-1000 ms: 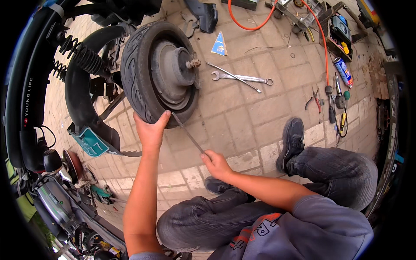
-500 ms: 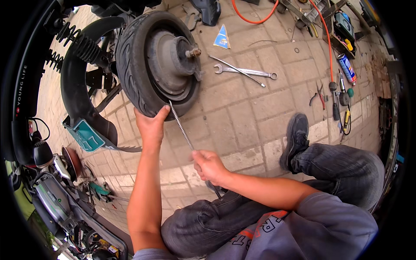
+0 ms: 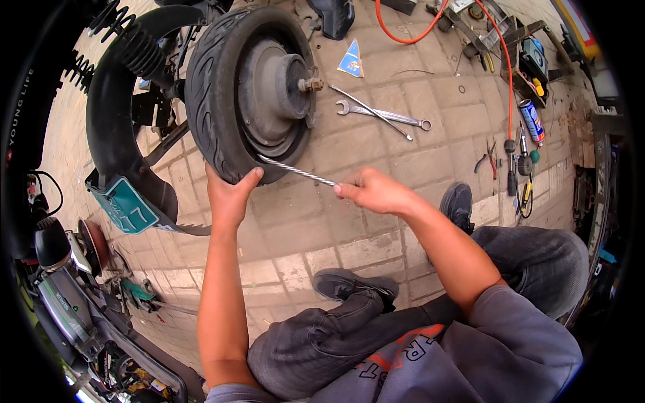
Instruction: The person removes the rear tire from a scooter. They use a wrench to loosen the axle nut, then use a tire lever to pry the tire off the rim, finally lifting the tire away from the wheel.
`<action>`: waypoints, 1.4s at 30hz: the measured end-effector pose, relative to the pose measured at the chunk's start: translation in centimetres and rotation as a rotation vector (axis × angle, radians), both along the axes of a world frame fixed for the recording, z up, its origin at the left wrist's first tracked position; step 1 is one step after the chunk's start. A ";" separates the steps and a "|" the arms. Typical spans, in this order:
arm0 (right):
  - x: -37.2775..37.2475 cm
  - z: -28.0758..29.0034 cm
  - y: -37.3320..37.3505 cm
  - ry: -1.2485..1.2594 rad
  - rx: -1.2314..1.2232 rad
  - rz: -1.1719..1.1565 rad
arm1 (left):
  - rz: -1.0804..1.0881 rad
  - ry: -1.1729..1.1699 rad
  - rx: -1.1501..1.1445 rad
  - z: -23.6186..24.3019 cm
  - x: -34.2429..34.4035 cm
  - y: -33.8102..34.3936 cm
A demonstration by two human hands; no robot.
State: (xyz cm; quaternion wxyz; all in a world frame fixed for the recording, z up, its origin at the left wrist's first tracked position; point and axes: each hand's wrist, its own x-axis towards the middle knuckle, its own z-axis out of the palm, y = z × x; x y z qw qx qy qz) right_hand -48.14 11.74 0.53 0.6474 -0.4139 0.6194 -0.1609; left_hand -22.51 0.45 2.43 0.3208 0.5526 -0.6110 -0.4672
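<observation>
A black tire (image 3: 213,101) sits around a grey hub (image 3: 263,87), with a threaded axle end (image 3: 312,84) sticking out to the right. My left hand (image 3: 228,198) grips the tire's near lower edge, thumb on the sidewall and the other fingers hidden behind it. In my right hand (image 3: 377,191) is a twisted metal tire lever (image 3: 299,170), its far tip in the gap between tire and rim, close to my left thumb. The lever slants slightly down to the right, and the end inside my fist is hidden.
A combination wrench (image 3: 386,116) and a thin metal rod (image 3: 369,111) lie crossed on the paving. Pliers (image 3: 493,161), a spray can (image 3: 532,122) and an orange hose (image 3: 508,74) are at the right. Left of the tire stands a black mudguard (image 3: 111,121) with a green plate (image 3: 125,205).
My right hand has swung right and away from my body, turning the tire lever from steep to nearly level. My left hand keeps its grip on the tire.
</observation>
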 end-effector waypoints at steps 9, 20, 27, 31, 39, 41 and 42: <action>-5.6 10.9 -20.2 0.939 -1.166 0.884 | 0.023 -0.020 0.036 -0.3 -0.6 0.9; -16.5 14.8 -11.0 1.018 -0.651 0.727 | 0.199 -0.461 -0.393 7.2 -6.0 -4.5; -18.8 14.8 -7.2 0.307 -0.352 -0.097 | 0.141 -0.458 -0.377 7.6 -7.1 -2.8; -18.6 15.0 -10.3 -0.264 -0.380 -0.586 | -0.014 -0.454 -0.518 6.6 -7.1 0.8; -13.5 20.9 -13.5 0.044 -0.786 -0.027 | -0.064 -0.612 -0.516 9.3 -3.3 2.5; -13.4 22.8 -14.0 0.139 -0.692 -0.021 | -0.126 -0.701 -0.482 12.5 -6.6 1.3; -13.5 23.1 -14.6 0.236 -0.916 -0.006 | -0.177 -0.683 -0.473 12.6 -8.8 0.6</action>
